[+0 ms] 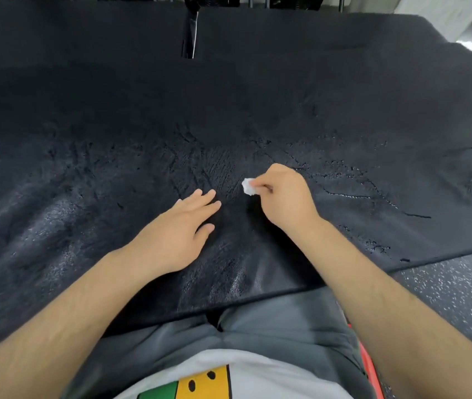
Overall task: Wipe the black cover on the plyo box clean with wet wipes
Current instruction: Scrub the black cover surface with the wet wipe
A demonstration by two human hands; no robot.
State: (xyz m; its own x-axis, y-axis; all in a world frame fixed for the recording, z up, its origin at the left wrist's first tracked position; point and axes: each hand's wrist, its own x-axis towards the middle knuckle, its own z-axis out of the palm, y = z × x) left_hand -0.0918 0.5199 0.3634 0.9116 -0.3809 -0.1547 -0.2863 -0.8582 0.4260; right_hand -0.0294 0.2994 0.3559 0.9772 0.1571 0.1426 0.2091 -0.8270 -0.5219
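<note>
Nearest, cut off by bottom edge: white shirt w/ yellow and green print, then grey trousers. Red strip beside R forearm, mostly hidden, cannot tell what it is. Speckled floor at R. Plyo box itself hidden under black cover, filling nearly whole view, draped over near edge; wrinkled, w/ wet streaks and droplets on R part. Left hand flat on cover near centre, fingers straight and spread, holding nothing. Right hand just beside, fingers curled, pinching small crumpled white wet wipe low at cover; contact not clear, part of wipe hidden in fingers. Far back: dark gap betw. two black surfaces, details too dim.
</note>
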